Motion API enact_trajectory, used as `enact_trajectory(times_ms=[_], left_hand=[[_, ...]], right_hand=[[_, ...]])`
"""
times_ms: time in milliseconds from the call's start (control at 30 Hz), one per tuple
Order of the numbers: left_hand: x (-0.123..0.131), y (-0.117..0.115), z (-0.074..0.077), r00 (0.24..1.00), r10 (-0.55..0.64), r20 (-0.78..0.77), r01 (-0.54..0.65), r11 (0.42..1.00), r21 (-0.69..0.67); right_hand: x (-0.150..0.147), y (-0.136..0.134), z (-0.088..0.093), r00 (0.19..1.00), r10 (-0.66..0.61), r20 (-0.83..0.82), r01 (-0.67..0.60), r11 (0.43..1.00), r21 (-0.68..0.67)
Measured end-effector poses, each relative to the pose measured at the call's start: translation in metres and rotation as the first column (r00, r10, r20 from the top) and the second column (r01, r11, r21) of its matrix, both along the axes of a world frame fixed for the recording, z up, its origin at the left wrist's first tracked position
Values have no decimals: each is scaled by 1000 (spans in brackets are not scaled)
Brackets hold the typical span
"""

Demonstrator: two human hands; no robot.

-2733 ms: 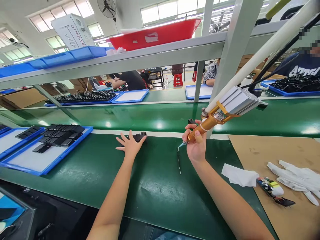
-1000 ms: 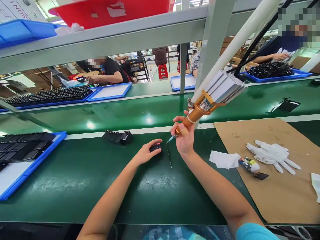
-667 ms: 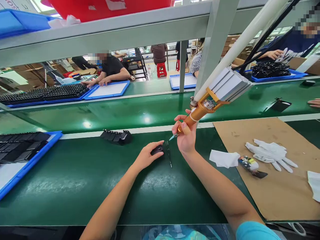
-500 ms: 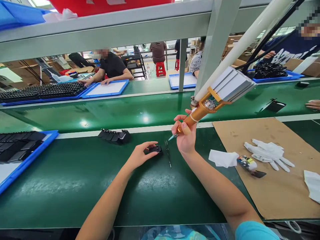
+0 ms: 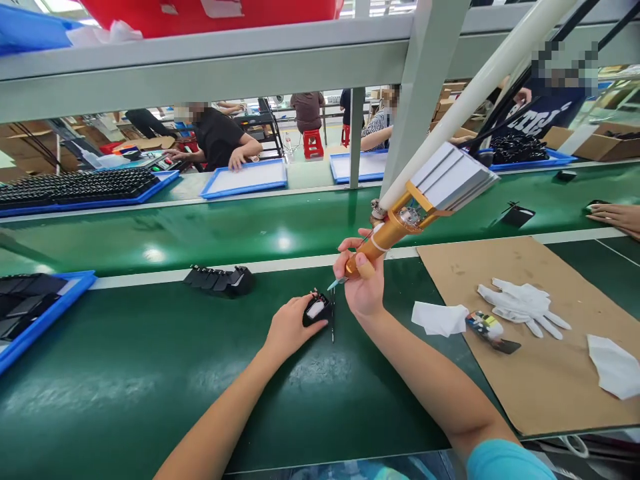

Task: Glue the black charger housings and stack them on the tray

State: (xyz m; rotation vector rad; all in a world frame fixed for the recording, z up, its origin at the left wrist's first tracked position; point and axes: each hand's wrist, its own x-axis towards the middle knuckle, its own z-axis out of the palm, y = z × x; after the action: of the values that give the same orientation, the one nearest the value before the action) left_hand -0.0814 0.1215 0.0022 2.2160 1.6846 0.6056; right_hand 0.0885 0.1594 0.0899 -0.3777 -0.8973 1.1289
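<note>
My left hand (image 5: 287, 328) grips a small black plastic housing (image 5: 325, 315) on the green work surface, fingers at its far side and thumb at its near side. A white patch shows on the housing. My right hand (image 5: 367, 290) is wrapped round an orange dispensing gun (image 5: 384, 240) that hangs from a white pole. Its pale blue nozzle (image 5: 334, 285) points down-left, close to the housing's upper right edge; whether they touch, I cannot tell. Just right of the housing lies a thin, dark, two-pronged piece (image 5: 333, 327). A row of black housings (image 5: 220, 281) lies farther left.
A blue-rimmed tray (image 5: 75, 283) of black parts sits at the left. On the right, a cardboard sheet (image 5: 450, 267) bears white gloves (image 5: 525, 303) and a small circuit board (image 5: 485, 325). White paper (image 5: 440, 319) overlaps its edge. A metal crossbar (image 5: 200, 63) spans overhead; people sit beyond.
The black housing has been turned in my left hand, so its white patch now shows, and it sits closer to the nozzle. My right hand keeps hold of the gun. The view has shifted slightly.
</note>
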Motion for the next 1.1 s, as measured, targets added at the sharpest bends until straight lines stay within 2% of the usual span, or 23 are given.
enact_trajectory(times_ms=[100, 200, 400, 667, 900, 1100], left_hand=[[6, 0, -5, 996, 94, 1, -94, 995, 14], [6, -2, -2, 986, 121, 113, -129, 990, 63], [4, -9, 9, 969, 112, 220, -146, 978, 148], [8, -13, 17, 953, 111, 281, -158, 976, 150], [9, -14, 18, 957, 84, 277, -144, 969, 202], [11, -13, 12, 950, 53, 308, -119, 972, 200]], right_hand=[[-2, -4, 0, 1000, 23, -13, -23, 1000, 1], [-4, -7, -1, 998, 62, -13, -62, 998, -1], [-6, -9, -1, 995, 95, -29, -95, 995, 21], [-6, -12, 2, 998, 62, -28, -62, 998, 25], [-6, -12, 1, 997, 72, -26, -72, 997, 21], [-7, -15, 2, 993, 100, -63, -97, 994, 49]])
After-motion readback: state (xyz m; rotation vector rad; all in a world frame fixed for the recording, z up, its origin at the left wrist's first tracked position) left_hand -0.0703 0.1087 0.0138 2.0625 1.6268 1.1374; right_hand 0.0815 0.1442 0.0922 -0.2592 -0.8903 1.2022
